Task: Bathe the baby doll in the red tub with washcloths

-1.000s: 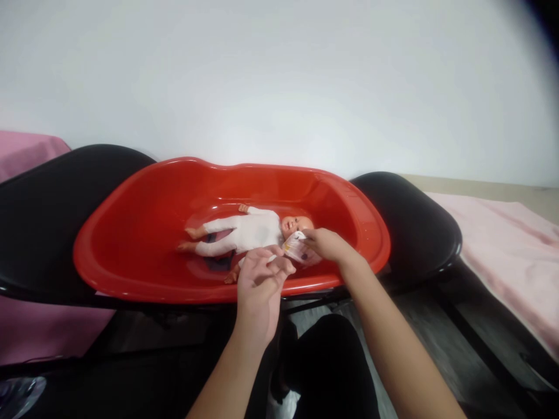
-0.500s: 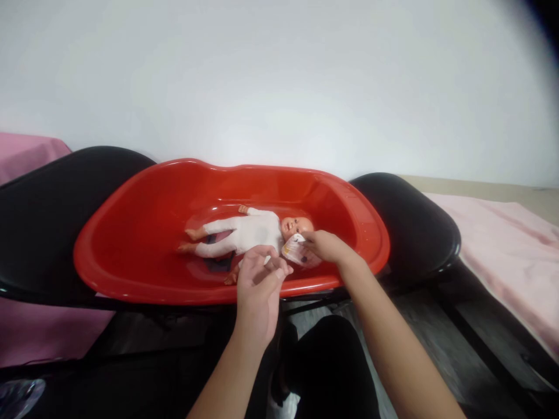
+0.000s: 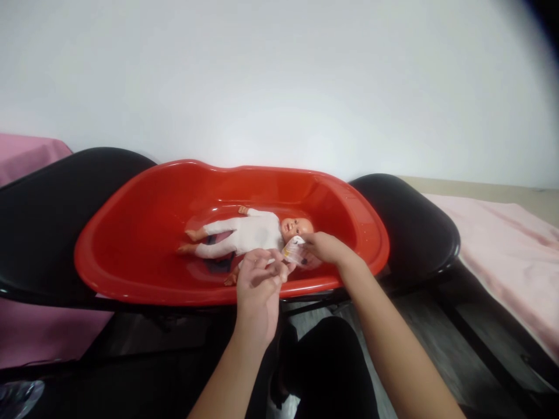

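A baby doll [image 3: 251, 231] in a white suit lies on its back in a red plastic tub [image 3: 131, 233], head to the right. My right hand [image 3: 326, 248] pinches a small white packet [image 3: 293, 249] just below the doll's face. My left hand [image 3: 257, 279] hovers over the tub's near rim beside the doll's arm, fingers curled, its fingertips touching the packet's near edge.
The tub rests across two black chair seats, one on the left [image 3: 48, 215], one on the right [image 3: 410, 227]. Pink cloth [image 3: 510, 244] covers a surface at the right, and more pink fabric [image 3: 21, 157] shows far left. A white wall stands behind.
The packet has shrunk, folded tighter in my right fingers. My left fingers have closed in toward it and now meet its edge.
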`<state>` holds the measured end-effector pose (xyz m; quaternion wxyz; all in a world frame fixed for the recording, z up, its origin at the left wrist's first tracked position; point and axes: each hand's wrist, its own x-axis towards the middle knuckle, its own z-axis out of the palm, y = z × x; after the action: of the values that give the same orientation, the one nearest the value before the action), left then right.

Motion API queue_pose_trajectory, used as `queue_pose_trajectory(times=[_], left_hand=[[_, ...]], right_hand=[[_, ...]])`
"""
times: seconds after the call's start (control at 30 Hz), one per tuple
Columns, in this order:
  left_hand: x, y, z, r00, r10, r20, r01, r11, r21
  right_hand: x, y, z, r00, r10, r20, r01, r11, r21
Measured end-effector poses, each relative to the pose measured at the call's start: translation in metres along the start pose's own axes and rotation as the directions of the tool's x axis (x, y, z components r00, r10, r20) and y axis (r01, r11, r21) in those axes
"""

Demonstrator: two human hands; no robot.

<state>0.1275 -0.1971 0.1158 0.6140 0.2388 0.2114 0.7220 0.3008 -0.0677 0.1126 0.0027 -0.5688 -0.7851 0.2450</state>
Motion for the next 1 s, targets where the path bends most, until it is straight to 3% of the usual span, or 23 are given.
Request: queue_pose_trajectory(times=[0.2, 0.5, 0.7, 1.0], left_hand=[[-0.0008, 0.0009, 0.002, 0.999, -0.009, 0.053, 0.009, 1.0, 0.004], [-0.0015, -0.0036, 0.0005, 0.999, -0.033, -0.01, 0.034, 0.998, 0.056], [-0.0015, -0.0048, -0.0017, 0.999, -0.022, 0.042, 0.019, 0.998, 0.059], [-0.0015, -0.0022, 0.0001, 0.999, -0.019, 0.035, 0.018, 0.999, 0.035]], right_hand=[[0.0006, 0.0013, 0.0031, 0.998, 0.048, 0.036, -0.052, 0.991, 0.127], [-0.0012, -0.0024, -0.0029, 1.0, -0.002, 0.02, 0.003, 0.999, -0.035], [-0.002, -0.0044, -0.0034, 1.0, 0.018, 0.025, -0.017, 1.0, -0.023], [-0.0017, -0.0047, -0.0034, 0.999, 0.008, 0.036, -0.009, 1.0, 0.022]])
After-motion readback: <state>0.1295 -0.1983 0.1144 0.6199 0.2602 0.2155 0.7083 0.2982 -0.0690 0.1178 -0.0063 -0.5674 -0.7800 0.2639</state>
